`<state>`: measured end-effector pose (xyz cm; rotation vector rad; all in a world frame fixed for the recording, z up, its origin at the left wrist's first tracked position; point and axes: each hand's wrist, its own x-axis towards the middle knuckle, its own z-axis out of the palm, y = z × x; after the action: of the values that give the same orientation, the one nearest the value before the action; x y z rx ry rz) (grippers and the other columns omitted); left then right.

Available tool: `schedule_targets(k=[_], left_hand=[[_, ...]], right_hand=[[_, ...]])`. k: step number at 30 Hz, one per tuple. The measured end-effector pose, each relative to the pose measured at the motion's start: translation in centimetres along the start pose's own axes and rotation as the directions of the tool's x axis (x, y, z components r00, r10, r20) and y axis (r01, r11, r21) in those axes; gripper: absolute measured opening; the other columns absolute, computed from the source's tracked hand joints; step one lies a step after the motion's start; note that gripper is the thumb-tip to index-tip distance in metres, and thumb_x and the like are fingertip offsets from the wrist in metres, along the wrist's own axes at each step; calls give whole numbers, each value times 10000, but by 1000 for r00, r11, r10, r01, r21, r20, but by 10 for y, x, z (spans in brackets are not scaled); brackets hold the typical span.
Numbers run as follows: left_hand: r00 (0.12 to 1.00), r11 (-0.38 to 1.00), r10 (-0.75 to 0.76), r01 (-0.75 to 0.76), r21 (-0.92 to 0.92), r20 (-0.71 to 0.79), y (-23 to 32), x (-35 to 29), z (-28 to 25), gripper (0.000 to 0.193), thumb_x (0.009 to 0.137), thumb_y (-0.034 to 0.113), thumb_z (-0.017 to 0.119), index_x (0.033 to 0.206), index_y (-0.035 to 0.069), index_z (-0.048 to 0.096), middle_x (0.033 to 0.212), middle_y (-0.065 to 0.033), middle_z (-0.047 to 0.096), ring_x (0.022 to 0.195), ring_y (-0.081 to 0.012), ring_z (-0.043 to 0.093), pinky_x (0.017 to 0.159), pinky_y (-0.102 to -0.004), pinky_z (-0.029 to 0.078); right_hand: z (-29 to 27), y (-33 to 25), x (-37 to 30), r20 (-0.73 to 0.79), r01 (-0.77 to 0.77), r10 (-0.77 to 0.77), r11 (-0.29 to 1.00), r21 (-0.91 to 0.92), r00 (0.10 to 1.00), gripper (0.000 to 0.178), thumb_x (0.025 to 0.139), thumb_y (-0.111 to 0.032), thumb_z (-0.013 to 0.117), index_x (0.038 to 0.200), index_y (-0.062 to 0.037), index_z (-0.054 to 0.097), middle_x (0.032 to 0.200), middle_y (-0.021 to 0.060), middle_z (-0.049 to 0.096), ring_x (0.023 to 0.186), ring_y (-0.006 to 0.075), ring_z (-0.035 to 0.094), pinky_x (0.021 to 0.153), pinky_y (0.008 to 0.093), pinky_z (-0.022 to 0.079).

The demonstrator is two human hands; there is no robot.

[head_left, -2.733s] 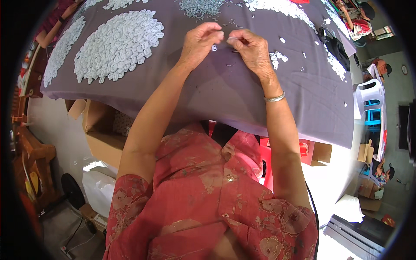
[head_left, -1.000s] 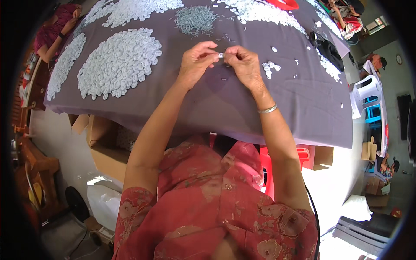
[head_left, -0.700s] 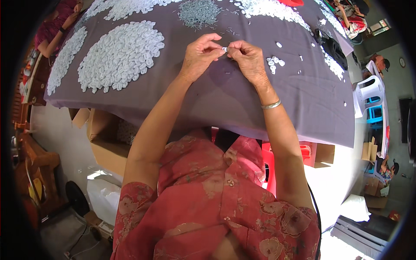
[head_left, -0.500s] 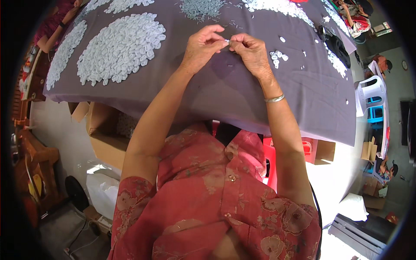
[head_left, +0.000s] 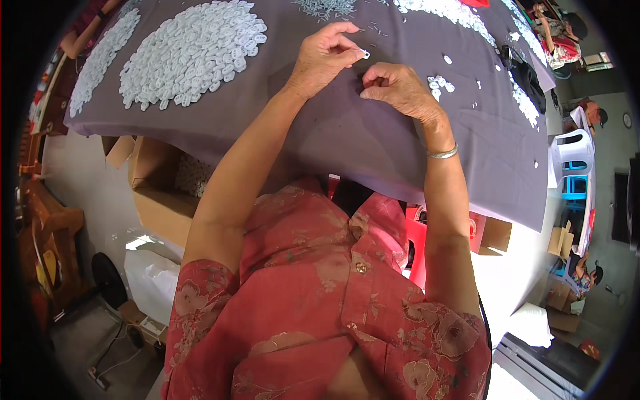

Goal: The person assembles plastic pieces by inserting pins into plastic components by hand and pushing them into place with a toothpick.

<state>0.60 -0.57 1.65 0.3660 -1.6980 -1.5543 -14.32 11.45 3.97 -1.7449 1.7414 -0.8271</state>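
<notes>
My left hand point(head_left: 325, 57) pinches a small white plastic piece point(head_left: 365, 54) between thumb and forefinger, above the cloth-covered table. Its other fingers are loosely bent. Just to the right and nearer to me, my right hand point(head_left: 402, 92) is low over the cloth with thumb and fingers drawn together. Whatever its fingertips hold, if anything, is too small to make out. Several white pieces point(head_left: 437, 83) lie right beside this hand. A large heap of white oval pieces point(head_left: 193, 57) spreads to the left, and thin grey pins point(head_left: 325, 7) are piled beyond my hands.
More white pieces point(head_left: 447, 12) lie along the far right of the purple-grey tablecloth point(head_left: 320, 147), near a black bag point(head_left: 523, 77). Under the table's left edge stands an open cardboard box point(head_left: 163, 193). Other people sit at the far edges. A white chair point(head_left: 572, 155) stands at right.
My hands have come apart. The left keeps the white piece, now showing at its fingertips, while the right has dropped back toward me and to the right. The view has shifted slightly.
</notes>
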Motion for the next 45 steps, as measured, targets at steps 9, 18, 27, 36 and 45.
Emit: schedule_targets(k=[9,18,27,36,45], left_hand=[[1000,1000,-24,25,-8,14,2,-2,0,400,779,51,694,1157,38,566,796,-12,652,672,-73,553,643,-222,469],[997,998,-63,63,2,45,3,-6,4,418,781,56,694,1170,29,542,791,-11,653,669,-73,560,644,-212,462],[993,995,-87,82,55,76,4,-6,4,421,785,64,692,1173,36,530,793,-9,654,666,-73,558,640,-210,457],[992,993,-105,101,55,75,4,-8,4,430,785,60,693,1179,39,521,803,-15,659,662,-74,563,634,-212,460],[996,995,-65,60,80,58,2,-9,6,426,784,48,687,1176,31,521,790,-11,658,661,-73,566,640,-212,464]], right_hand=[[1,1,-1,-64,-61,80,967,248,995,65,754,-69,631,772,-8,640,641,14,596,559,76,517,512,237,411],[3,1,19,-391,94,193,791,605,900,60,823,-33,588,819,-5,640,699,4,592,531,37,466,453,187,368],[7,1,19,-357,88,144,824,560,923,73,839,-75,612,844,-9,642,689,-14,572,576,43,490,492,194,401],[9,0,17,-336,76,118,856,511,935,91,854,-83,605,869,-2,644,670,-12,548,577,52,493,515,200,424],[10,4,18,-319,71,84,893,445,944,95,867,-74,587,864,7,637,701,1,575,561,55,507,510,205,442]])
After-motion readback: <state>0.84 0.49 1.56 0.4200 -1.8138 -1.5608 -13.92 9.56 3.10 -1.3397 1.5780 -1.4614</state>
